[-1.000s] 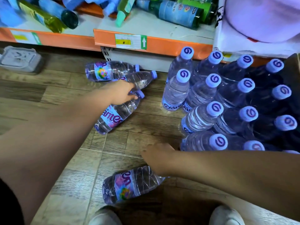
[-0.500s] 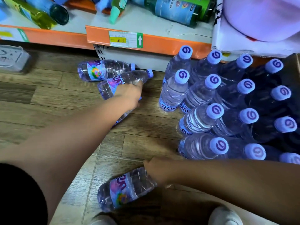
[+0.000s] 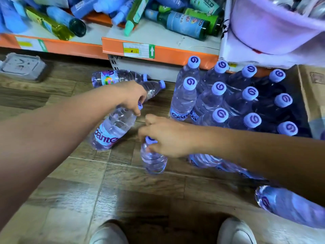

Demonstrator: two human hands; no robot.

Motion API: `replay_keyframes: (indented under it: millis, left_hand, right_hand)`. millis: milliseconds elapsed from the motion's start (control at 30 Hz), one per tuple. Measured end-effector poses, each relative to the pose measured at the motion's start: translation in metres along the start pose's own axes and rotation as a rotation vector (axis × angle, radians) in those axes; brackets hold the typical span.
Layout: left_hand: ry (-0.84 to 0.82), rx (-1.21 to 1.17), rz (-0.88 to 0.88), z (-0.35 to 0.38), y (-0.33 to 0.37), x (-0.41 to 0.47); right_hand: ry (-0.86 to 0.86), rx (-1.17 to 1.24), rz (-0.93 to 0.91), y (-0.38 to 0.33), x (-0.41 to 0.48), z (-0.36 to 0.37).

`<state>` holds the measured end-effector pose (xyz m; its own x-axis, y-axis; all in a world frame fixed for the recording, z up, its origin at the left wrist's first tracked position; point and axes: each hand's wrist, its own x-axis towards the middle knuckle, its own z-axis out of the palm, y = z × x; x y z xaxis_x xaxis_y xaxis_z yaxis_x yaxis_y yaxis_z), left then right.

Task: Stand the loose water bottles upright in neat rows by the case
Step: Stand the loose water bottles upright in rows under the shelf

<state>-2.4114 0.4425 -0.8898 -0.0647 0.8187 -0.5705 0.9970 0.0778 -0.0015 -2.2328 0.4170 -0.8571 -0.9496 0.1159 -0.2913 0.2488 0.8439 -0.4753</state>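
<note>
My left hand grips the neck of a labelled water bottle, which hangs tilted above the wooden floor. My right hand holds another water bottle by its cap end, nearly upright just over the floor. Two more bottles lie on their sides near the shelf base, one with a colourful label and one partly behind my left hand. Several upright bottles with purple caps stand in rows on the right. A further bottle lies at the lower right.
An orange-edged shelf with lying bottles runs along the back. A cardboard case sits at the far right, a lilac tub above it. A grey tray rests on the floor at left. My white shoes show at the bottom.
My left hand has lifted a lying bottle by its neck. My right hand has raised the near bottle from lying flat to almost upright and carried it toward the rows.
</note>
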Motion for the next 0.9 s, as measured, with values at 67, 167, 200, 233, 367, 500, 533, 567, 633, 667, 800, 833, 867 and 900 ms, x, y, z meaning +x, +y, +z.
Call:
replay_keyframes:
  millis: [67,167,200,233,367,500,533,567,633,667,800,833,867,900]
  left_hand:
    - [-0.005,0.045,0.027,0.000,0.005,-0.011]
    - [0.011,0.044,0.060,0.001,0.008,-0.025]
    - [0.007,0.038,0.068,0.001,0.008,-0.030]
    - [0.008,0.042,0.079,0.000,0.008,-0.034]
    - [0.033,0.017,0.100,-0.002,0.010,-0.044]
    - [0.076,-0.036,0.091,-0.009,0.013,-0.052]
    - [0.082,-0.055,0.095,-0.010,0.015,-0.054]
    - [0.087,-0.071,0.100,-0.012,0.018,-0.056]
    - [0.090,-0.108,0.114,-0.014,0.023,-0.059]
    - [0.091,-0.129,0.122,-0.014,0.025,-0.059]
    - [0.092,-0.141,0.170,-0.015,0.037,-0.062]
    - [0.099,-0.121,0.196,-0.014,0.041,-0.062]
    - [0.110,-0.105,0.221,-0.012,0.043,-0.061]
    - [0.124,-0.095,0.241,-0.012,0.046,-0.062]
  right_hand:
    - [0.027,0.032,0.080,0.014,-0.005,-0.012]
    - [0.082,0.050,0.194,0.036,-0.013,-0.026]
    - [0.104,0.049,0.220,0.042,-0.016,-0.030]
    - [0.122,0.043,0.235,0.047,-0.018,-0.034]
    - [0.147,0.010,0.270,0.059,-0.023,-0.042]
    - [0.184,0.021,0.325,0.068,-0.025,-0.040]
    - [0.185,0.024,0.335,0.068,-0.026,-0.039]
    - [0.175,0.019,0.344,0.068,-0.026,-0.039]
    - [0.163,-0.003,0.346,0.069,-0.026,-0.039]
    - [0.158,-0.012,0.342,0.069,-0.026,-0.039]
    - [0.101,-0.038,0.304,0.067,-0.027,-0.040]
    - [0.094,-0.052,0.288,0.065,-0.028,-0.039]
    - [0.095,-0.074,0.270,0.064,-0.028,-0.038]
    - [0.104,-0.094,0.252,0.063,-0.028,-0.038]
